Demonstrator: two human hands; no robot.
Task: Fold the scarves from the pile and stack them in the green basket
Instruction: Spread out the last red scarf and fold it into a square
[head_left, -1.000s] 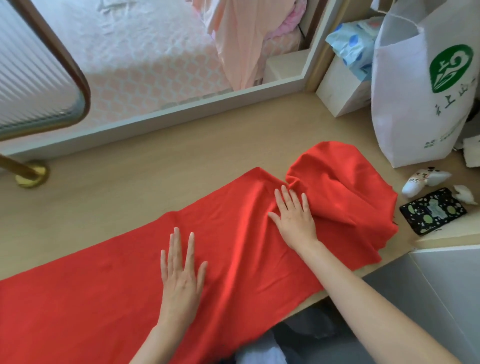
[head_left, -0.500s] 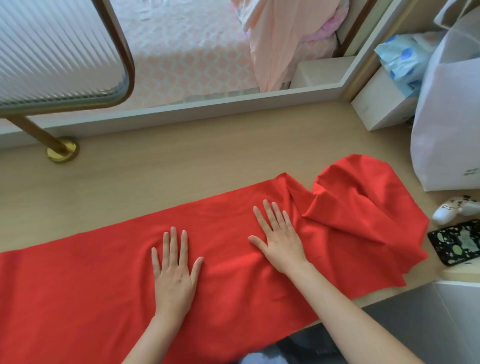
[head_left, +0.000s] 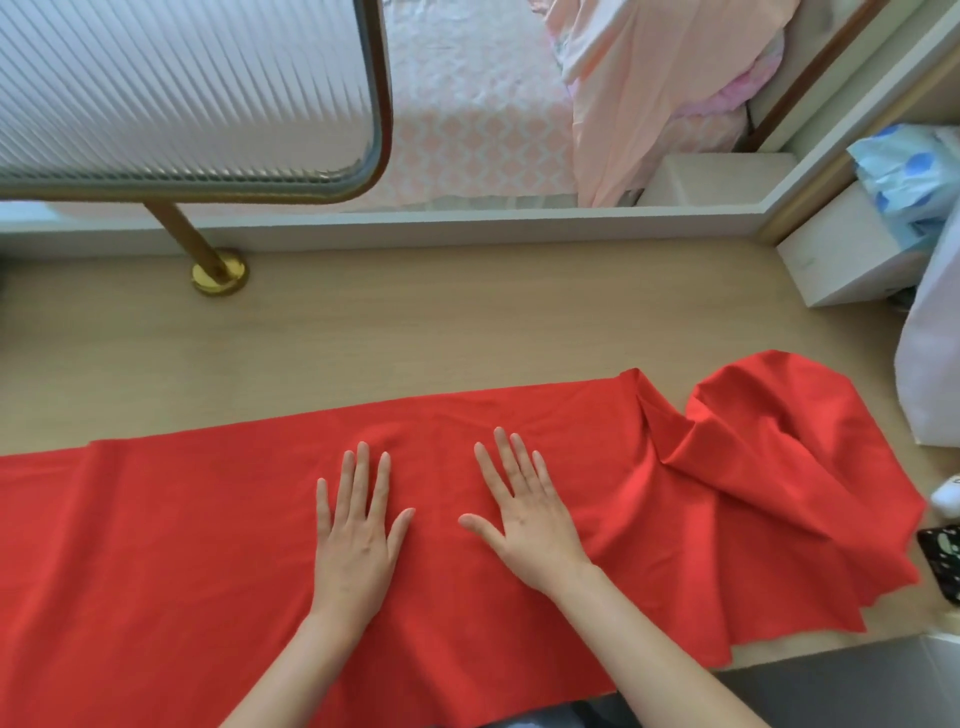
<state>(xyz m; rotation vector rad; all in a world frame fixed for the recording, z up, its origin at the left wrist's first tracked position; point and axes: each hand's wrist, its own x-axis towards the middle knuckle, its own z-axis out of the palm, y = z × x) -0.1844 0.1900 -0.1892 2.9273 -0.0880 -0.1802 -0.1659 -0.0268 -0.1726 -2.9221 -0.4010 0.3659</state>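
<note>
- Red scarf (head_left: 156, 545): it lies lengthwise across the near part of the wooden table (head_left: 415, 338), running from the left edge of the view toward the right.
- Its left and middle stretch is spread flat; the right end is rumpled into a raised, folded mound, and its near edge hangs over the table's near edge.
- Left hand (head_left: 358, 540): it rests palm down on the flat middle of the scarf, fingers straight and slightly spread, gripping nothing.
- Right hand (head_left: 530, 530): it lies flat on the scarf just right of the left hand, fingers extended and pointing far-left, thumb out to the side, holding nothing. The two hands are near each other but apart.
- Dark patterned phone (head_left: 943, 561): it sits at the right edge, just beside the scarf's bunched end, with a small white object (head_left: 945, 496) just beyond it.
- White bag (head_left: 935, 364): it stands at the right, beyond the mound.
- White box (head_left: 831, 260): it sits in the far right corner, a blue-patterned packet (head_left: 904, 176) above it.
- Brass post foot (head_left: 218, 273): it stands on the far left of the table, below a ribbed glass panel (head_left: 182, 88).
- Peach cloth (head_left: 623, 104): it hangs beyond the white ledge (head_left: 467, 226).
</note>
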